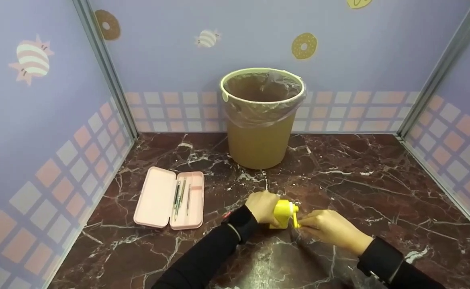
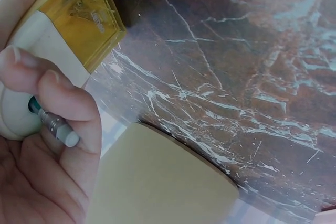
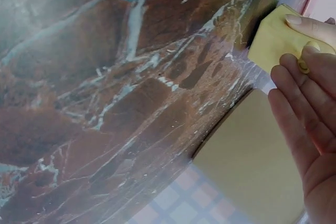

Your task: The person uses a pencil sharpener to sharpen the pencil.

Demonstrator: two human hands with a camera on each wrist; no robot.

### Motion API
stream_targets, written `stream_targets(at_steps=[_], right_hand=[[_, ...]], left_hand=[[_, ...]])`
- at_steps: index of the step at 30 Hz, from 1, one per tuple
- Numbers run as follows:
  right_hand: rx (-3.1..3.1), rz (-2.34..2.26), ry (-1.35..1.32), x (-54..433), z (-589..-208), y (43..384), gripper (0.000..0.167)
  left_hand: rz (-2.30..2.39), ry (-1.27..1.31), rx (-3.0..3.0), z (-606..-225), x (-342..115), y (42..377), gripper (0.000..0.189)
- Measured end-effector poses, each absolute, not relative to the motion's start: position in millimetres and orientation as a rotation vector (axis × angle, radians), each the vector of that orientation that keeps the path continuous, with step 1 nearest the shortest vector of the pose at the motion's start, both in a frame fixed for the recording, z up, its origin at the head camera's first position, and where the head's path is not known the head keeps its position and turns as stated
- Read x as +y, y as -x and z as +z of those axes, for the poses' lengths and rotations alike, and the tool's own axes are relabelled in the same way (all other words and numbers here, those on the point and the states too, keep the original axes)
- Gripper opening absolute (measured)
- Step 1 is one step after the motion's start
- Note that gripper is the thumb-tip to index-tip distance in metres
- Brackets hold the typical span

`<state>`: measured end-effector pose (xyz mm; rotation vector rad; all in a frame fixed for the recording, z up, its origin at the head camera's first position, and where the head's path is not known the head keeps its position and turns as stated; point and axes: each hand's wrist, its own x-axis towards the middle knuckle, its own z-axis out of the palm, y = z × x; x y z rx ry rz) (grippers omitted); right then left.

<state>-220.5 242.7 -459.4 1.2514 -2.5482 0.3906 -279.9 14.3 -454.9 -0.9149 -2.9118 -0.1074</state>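
Observation:
My left hand (image 1: 262,205) grips a yellow hand-crank pencil sharpener (image 1: 282,213) low over the marble-patterned table. In the left wrist view, a pencil (image 2: 58,129) sticks out of the sharpener's pale front, its eraser end lying between the curled fingers and the palm. The see-through amber shavings drawer (image 2: 86,22) shows below that front. From the other side, my right hand (image 1: 331,226) pinches the end of the crank handle (image 1: 295,220) between thumb and fingertips. In the right wrist view, the crank's knob (image 3: 303,66) sits at those fingertips, beside the sharpener's yellow back.
An open pink pencil case (image 1: 154,197) lies left of the hands, with several pencils (image 1: 178,196) in its right half. Behind the sharpener stands a tan waste bin (image 1: 259,140) lined with a clear bag. Patterned wall panels (image 1: 170,72) enclose the table at the back and sides.

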Motion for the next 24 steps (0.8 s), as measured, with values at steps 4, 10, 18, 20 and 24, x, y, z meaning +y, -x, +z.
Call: stream_targets(at_steps=[4,10,18,20,24], right_hand=[[-2.521,0.376,-1.239,243,-455,220,0.018],[-2.524,0.395,-1.242,242,-451,219,0.015],[-2.483,0.435,-1.239,245,-446,220,0.021],[-2.466,0.430,-1.249,244,-445,221,0.020],[-2.434,0.395,-1.241,244,-441,222,0.020]], left_hand=[[-0.109,0.925,-2.910,-453,15,281,0.051],[-0.118,0.945,-2.920,-452,14,281,0.049],[-0.117,0.965,-2.910,-452,14,282,0.050],[-0.125,0.964,-2.912,-453,14,283,0.050],[-0.110,0.972,-2.912,-454,14,282,0.050]])
